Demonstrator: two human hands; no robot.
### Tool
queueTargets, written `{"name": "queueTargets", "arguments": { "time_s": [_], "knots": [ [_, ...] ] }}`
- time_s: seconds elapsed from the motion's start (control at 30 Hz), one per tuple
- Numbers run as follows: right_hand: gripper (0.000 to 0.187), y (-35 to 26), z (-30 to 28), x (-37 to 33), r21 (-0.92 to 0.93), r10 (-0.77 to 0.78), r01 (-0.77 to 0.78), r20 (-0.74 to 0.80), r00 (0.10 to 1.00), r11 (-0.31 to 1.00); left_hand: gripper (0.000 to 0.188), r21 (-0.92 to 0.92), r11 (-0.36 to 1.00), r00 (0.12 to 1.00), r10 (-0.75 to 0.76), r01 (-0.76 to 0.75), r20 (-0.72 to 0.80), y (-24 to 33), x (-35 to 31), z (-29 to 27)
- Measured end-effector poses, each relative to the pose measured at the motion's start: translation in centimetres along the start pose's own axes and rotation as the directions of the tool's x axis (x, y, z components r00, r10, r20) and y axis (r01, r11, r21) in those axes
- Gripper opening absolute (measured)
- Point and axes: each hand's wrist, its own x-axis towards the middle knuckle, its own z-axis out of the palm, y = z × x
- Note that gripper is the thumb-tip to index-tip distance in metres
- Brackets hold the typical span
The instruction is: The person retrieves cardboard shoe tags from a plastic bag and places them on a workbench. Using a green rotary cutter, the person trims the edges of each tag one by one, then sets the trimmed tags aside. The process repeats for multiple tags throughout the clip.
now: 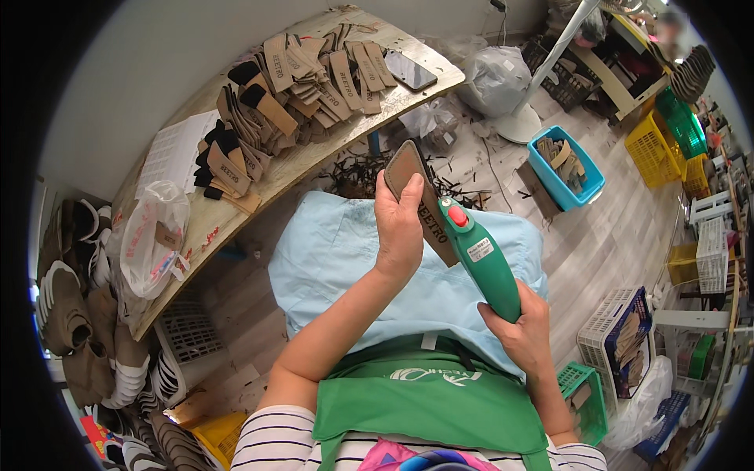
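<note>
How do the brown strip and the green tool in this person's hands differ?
The strip is flat and thin; the tool is thick and rounded. The strip is brown with dark lettering, while the tool is green with a red button. The left hand holds the strip; the right hand grips the tool. Both are long and narrow.

Mid-frame: two hands (399, 228) (525, 326), one green tool (485, 263), one brown piece (430, 224)
One phone (411, 71), top centre; one turquoise bin (550, 179), upper right.
</note>
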Motion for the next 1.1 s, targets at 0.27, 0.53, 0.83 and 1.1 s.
{"name": "queueTargets", "arguments": {
  "time_s": [0.27, 0.53, 0.83, 1.1],
  "knots": [
    [0.022, 0.5, 0.2, -0.1, 0.039, 0.021, -0.02, -0.024, 1.0, 0.999, 0.023, 0.047, 0.999, 0.999, 0.005, -0.007, 0.043, -0.9, -1.0, 0.3],
    [0.021, 0.5, 0.2, 0.2, 0.075, 0.089, -0.087, -0.021, 0.996, 0.993, 0.024, 0.029, 0.999, 0.994, -0.041, 0.038, 0.098, -1.7, -2.0, 0.6],
    [0.02, 0.9, 0.1, 1.0, 0.183, 0.141, -0.135, -0.02, 0.99, 0.974, 0.024, 0.01, 0.995, 0.972, -0.096, 0.096, 0.213, -1.8, -2.8, 0.3],
    [0.021, 0.2, -2.2, 1.2, 0.155, 0.204, -0.215, 0.084, 0.975, 0.964, 0.029, 0.032, 0.991, 0.933, -0.133, 0.13, 0.334, 0.8, -1.2, -2.4]
  ]
}}
